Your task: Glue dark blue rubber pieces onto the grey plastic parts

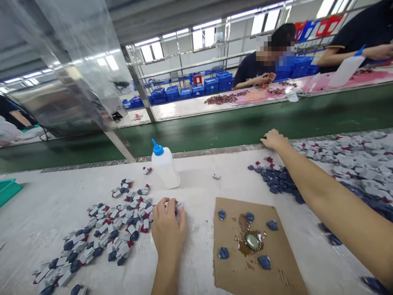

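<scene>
My left hand is at the table's middle, its fingers curled round small grey, red and blue pieces that they partly hide. Just left lies a heap of similar pieces, grey blocks joined to dark blue or dark red parts. My right hand is at the table's far edge by the green belt, fingers apart, with nothing visible in it. Below that arm lie loose dark blue pieces. A cardboard sheet carries several blue pieces around a bottle cap in a brown, wet-looking patch.
A white squeeze bottle with a blue nozzle stands behind my left hand. One grey block lies alone. Many grey blocks are piled at right. Across the green belt, a person works with small red pieces.
</scene>
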Demonstrator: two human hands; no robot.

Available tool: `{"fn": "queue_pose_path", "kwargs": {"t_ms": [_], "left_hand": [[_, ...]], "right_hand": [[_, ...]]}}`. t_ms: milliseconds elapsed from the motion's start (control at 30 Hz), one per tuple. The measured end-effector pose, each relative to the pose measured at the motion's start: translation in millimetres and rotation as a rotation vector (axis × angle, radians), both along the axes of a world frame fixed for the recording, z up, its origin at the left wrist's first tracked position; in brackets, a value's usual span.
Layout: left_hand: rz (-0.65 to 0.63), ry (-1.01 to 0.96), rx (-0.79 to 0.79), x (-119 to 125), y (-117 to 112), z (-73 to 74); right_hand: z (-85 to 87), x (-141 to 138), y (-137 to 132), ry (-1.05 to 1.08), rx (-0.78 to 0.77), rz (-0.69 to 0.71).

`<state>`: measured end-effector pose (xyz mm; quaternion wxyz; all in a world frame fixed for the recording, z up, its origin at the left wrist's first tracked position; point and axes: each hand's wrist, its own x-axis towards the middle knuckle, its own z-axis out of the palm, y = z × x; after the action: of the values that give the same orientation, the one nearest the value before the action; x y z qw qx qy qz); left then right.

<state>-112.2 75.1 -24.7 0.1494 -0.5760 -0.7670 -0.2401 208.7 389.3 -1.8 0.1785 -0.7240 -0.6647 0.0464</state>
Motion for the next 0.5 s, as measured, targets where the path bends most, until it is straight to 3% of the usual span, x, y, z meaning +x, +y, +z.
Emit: {"fn": "queue_pose_path", "kwargs": {"t_ms": [167,333,500], "left_hand": [[-0.127,-0.009,0.086,6.2,1.7,-10.5],[-0.211,-0.022,0.180,10.0,5.3,-13.7],[-0.255,-0.101,0.274,13.3,1.7,-9.0]], "right_hand": [[-13.2,17.1,18.6,-0.042,-0.058,-0.013],[-6.2,12.9,28.6,-0.039,-0.100,-0.064],[6.1,-9.7,14.9,0.025,-0.071,0.111]]}}
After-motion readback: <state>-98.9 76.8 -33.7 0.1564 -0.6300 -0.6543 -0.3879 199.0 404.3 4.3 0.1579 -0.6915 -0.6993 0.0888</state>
